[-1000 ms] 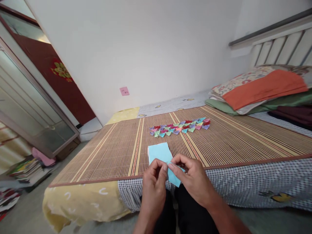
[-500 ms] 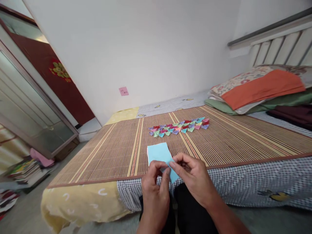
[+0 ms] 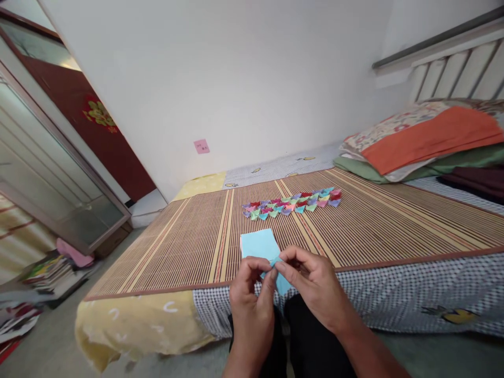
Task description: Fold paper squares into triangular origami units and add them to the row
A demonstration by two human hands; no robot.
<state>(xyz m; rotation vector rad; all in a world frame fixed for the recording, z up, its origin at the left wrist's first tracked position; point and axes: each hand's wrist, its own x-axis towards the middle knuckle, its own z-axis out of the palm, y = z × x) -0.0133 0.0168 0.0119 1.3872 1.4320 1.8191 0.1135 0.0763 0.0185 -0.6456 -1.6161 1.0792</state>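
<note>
both hands (image 3: 252, 302) (image 3: 322, 294) pinch a small blue paper (image 3: 282, 284) – a pale-blue sheet (image 3: 260, 244) lies just beyond on the striped mat (image 3: 189, 247).

Mat (image 3: 169, 252) lies free leftward; paper stack (image 3: 258, 242) and folded pieces (image 3: 290, 208) obstruct ahead.

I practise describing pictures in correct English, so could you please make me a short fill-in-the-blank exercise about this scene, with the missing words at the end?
1. The left hand and the right hand pinch a small blue piece of ____.
2. A light blue sheet lies on the striped ____.
3. A small pink card is on the white ____.
4. The floral bedding has a wide, plain band coloured ____.

Missing words: paper; mat; wall; orange.
</note>
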